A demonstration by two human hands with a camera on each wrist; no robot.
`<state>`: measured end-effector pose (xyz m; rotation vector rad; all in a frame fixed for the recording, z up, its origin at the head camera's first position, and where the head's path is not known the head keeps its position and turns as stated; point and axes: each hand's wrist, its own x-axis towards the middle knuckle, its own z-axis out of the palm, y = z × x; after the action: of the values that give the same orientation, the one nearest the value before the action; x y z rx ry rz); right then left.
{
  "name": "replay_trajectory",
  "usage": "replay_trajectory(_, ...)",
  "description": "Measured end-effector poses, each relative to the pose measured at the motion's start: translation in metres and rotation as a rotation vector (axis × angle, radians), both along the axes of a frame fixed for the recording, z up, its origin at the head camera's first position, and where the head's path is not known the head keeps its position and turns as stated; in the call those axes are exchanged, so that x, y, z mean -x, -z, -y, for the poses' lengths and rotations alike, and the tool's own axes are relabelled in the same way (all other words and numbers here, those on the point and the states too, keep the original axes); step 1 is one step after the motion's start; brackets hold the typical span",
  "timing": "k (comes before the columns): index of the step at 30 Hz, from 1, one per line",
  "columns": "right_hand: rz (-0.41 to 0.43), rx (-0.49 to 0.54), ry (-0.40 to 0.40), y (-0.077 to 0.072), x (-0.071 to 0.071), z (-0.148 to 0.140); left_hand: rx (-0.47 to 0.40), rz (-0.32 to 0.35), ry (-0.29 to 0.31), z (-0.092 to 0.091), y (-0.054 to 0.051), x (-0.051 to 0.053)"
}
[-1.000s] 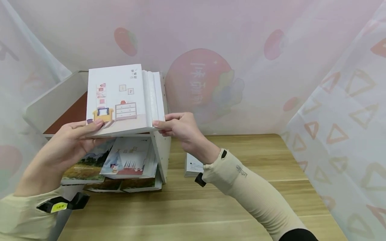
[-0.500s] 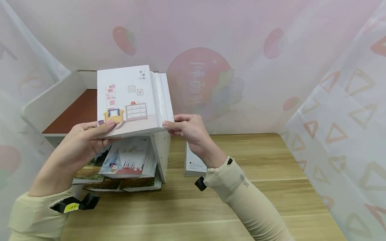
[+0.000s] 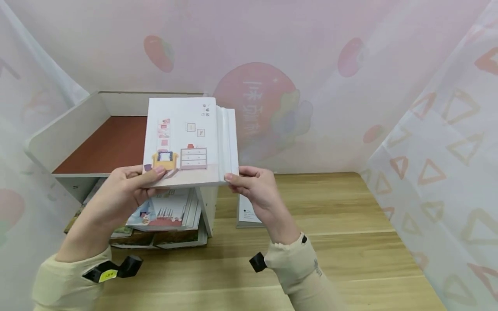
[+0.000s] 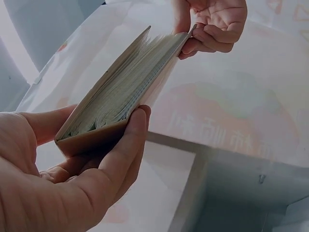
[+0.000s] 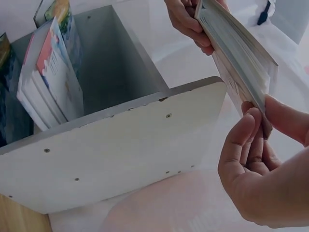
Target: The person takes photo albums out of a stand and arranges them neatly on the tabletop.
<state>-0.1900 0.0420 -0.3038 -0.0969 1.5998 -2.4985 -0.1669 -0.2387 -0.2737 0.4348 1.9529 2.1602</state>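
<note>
A white book point(image 3: 183, 134) with a drawn yellow armchair and a chest of drawers on its cover is held up between both hands, in front of the shelf's right part. My left hand point(image 3: 120, 198) grips its lower left, thumb on the cover and fingers beneath. At the lower right corner my right hand point(image 3: 260, 194) pinches the edge with thumb and fingers. In the left wrist view the page edges of the book point(image 4: 116, 92) show, slightly fanned. The right wrist view has the book point(image 5: 236, 48) tilted between the hands.
A white shelf unit point(image 3: 66, 138) with a red-brown upper board point(image 3: 105, 144) stands at the left. Its lower compartment holds several books point(image 3: 167, 211). Another white book point(image 3: 247, 214) lies on the wooden table point(image 3: 330, 259), partly behind my right hand. Printed cloth point(image 3: 311, 34) hangs behind.
Both hands have moved right and a little down with the book, away from the shelf's left part. More of the red-brown board shows.
</note>
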Motion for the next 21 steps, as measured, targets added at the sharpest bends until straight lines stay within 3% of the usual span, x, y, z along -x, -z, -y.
replay_trajectory(12, -0.048, 0.016, 0.093, 0.018, -0.024, -0.037, 0.101, -0.02, 0.01, -0.04, 0.011, -0.01)
replay_trajectory(21, -0.013, -0.005, 0.107, 0.033, -0.028, -0.051, 0.155, 0.018, -0.012, -0.055, 0.028, -0.013)
